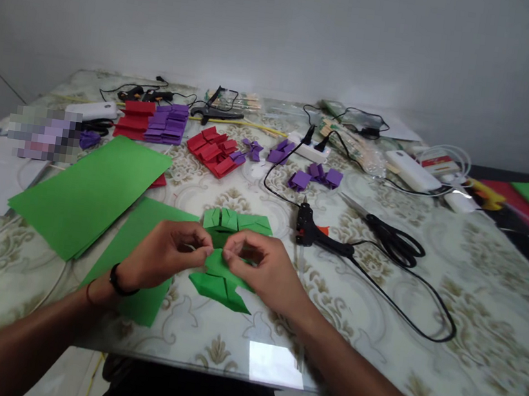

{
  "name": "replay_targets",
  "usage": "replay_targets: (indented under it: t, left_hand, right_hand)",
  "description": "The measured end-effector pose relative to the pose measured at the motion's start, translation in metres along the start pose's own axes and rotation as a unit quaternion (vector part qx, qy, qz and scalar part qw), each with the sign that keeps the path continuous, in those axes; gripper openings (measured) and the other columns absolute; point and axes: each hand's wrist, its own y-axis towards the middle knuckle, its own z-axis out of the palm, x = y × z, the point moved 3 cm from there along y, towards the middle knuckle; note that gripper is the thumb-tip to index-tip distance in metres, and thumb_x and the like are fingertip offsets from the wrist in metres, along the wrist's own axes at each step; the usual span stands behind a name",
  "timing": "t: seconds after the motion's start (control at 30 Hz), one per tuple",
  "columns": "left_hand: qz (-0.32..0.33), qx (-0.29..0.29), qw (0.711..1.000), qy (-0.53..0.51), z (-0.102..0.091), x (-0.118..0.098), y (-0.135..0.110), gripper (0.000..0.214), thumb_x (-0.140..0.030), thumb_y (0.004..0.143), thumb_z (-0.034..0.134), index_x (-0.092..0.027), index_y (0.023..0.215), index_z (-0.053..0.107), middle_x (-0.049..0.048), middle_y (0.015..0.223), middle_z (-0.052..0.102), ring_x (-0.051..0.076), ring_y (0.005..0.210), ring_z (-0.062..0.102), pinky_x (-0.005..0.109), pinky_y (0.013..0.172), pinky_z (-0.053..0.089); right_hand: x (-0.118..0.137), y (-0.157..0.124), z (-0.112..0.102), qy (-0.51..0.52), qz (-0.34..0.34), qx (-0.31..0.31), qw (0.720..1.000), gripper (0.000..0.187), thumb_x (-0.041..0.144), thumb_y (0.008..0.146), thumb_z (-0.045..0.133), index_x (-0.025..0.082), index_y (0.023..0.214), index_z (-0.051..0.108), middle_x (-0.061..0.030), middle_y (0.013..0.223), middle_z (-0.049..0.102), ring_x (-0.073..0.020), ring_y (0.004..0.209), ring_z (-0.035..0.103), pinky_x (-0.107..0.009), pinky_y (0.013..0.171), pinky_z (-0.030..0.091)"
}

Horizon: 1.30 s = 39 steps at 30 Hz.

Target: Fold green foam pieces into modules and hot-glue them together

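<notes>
My left hand (166, 255) and my right hand (265, 268) meet near the table's front middle. Both pinch a small piece of folded green paper (217, 260) between fingertips. Under them lies another folded green piece (217, 288). Just behind the hands sit finished green folded pieces (236, 221). A green sheet (140, 250) lies under my left wrist, which wears a dark band.
A stack of green sheets (87, 193) lies at the left. Red folded pieces (212, 149) and purple folded pieces (167, 123) sit further back. A black glue gun (311, 231) with its cable and black scissors (393, 239) lie to the right. A power strip (307, 149) is behind.
</notes>
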Motion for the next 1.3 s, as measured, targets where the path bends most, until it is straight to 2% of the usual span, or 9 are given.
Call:
replay_targets:
  t: [0.17,0.3,0.43,0.5,0.6,0.83,1.03,1.2,1.3]
  left_hand:
    - [-0.001,-0.019,0.999,-0.041,-0.012,-0.003,0.003,0.021,-0.031,0.084,0.086,-0.016,0.078,0.073,0.0011,0.071,0.075,0.017,0.069,0.075,0.025,0.069,0.062]
    - [0.003,-0.044,0.994,-0.097,-0.019,-0.008,0.003,0.036,-0.052,0.093,0.081,-0.016,0.092,0.076,0.0079,0.091,0.082,0.022,0.088,0.080,0.033,0.081,0.067]
    - [-0.002,0.052,0.994,-0.097,-0.007,-0.005,0.003,0.053,-0.059,0.086,0.086,-0.017,0.116,0.077,0.0112,0.108,0.081,0.026,0.097,0.078,0.036,0.082,0.066]
    - [-0.013,0.073,0.995,-0.063,-0.001,-0.001,0.003,0.043,-0.053,0.087,0.087,-0.015,0.105,0.079,0.0093,0.097,0.081,0.022,0.087,0.076,0.032,0.079,0.062]
    - [-0.010,0.041,0.998,-0.037,0.000,0.002,0.004,0.033,-0.047,0.093,0.080,-0.014,0.087,0.078,0.0040,0.080,0.077,0.016,0.072,0.068,0.027,0.070,0.056]
    - [-0.018,0.002,1.000,-0.006,-0.002,-0.002,0.001,0.038,-0.051,0.096,0.072,-0.014,0.085,0.075,0.0018,0.075,0.071,0.016,0.069,0.060,0.026,0.065,0.049]
    - [-0.013,-0.026,0.999,0.026,-0.003,0.000,-0.001,0.041,-0.051,0.096,0.069,-0.015,0.077,0.066,-0.0015,0.068,0.057,0.013,0.065,0.048,0.024,0.060,0.039]
    - [-0.017,-0.036,0.998,0.049,-0.001,0.004,-0.002,0.052,-0.052,0.093,0.072,-0.019,0.063,0.044,-0.0055,0.063,0.034,0.011,0.062,0.031,0.024,0.055,0.026]
    - [-0.004,-0.028,0.999,0.024,0.002,0.002,-0.001,0.047,-0.049,0.092,0.074,-0.019,0.067,0.047,-0.0060,0.065,0.034,0.010,0.061,0.031,0.024,0.054,0.027]
  right_hand:
    - [0.001,0.003,-0.011,0.009,0.000,-0.037,0.999,0.012,0.032,0.082,0.076,0.021,0.080,0.071,-0.0003,0.075,0.067,-0.0163,0.071,0.061,-0.029,0.067,0.049]
    - [-0.006,0.007,-0.018,0.067,0.015,-0.085,0.994,0.021,0.040,0.085,0.080,0.021,0.084,0.071,0.0016,0.073,0.063,-0.0141,0.066,0.055,-0.028,0.064,0.045]
    - [-0.015,0.007,-0.017,0.136,0.049,-0.106,0.984,0.031,0.049,0.086,0.083,0.021,0.088,0.070,0.0025,0.073,0.062,-0.0130,0.064,0.052,-0.026,0.060,0.042]
    - [-0.015,0.005,-0.014,0.141,0.050,-0.110,0.983,0.034,0.051,0.085,0.085,0.021,0.088,0.069,0.0016,0.076,0.063,-0.0138,0.067,0.053,-0.026,0.061,0.043]
    - [-0.010,0.003,-0.010,0.110,0.042,-0.087,0.989,0.034,0.051,0.086,0.084,0.021,0.086,0.067,0.0023,0.075,0.058,-0.0142,0.068,0.052,-0.026,0.063,0.044]
    - [-0.008,0.002,-0.006,0.077,0.040,-0.024,0.996,0.037,0.050,0.084,0.086,0.021,0.086,0.063,0.0025,0.077,0.059,-0.0155,0.072,0.055,-0.029,0.069,0.046]
    - [-0.012,0.000,-0.002,0.074,0.048,-0.013,0.996,0.035,0.049,0.086,0.084,0.022,0.090,0.062,0.0038,0.077,0.057,-0.0150,0.071,0.053,-0.029,0.067,0.043]
    - [-0.013,0.000,0.000,0.072,0.052,-0.017,0.996,0.034,0.049,0.087,0.084,0.022,0.094,0.064,0.0065,0.070,0.051,-0.0135,0.065,0.047,-0.028,0.062,0.037]
    - [-0.010,-0.001,0.001,0.072,0.043,-0.018,0.996,0.033,0.046,0.085,0.085,0.022,0.092,0.064,0.0080,0.066,0.049,-0.0125,0.061,0.044,-0.027,0.060,0.036]
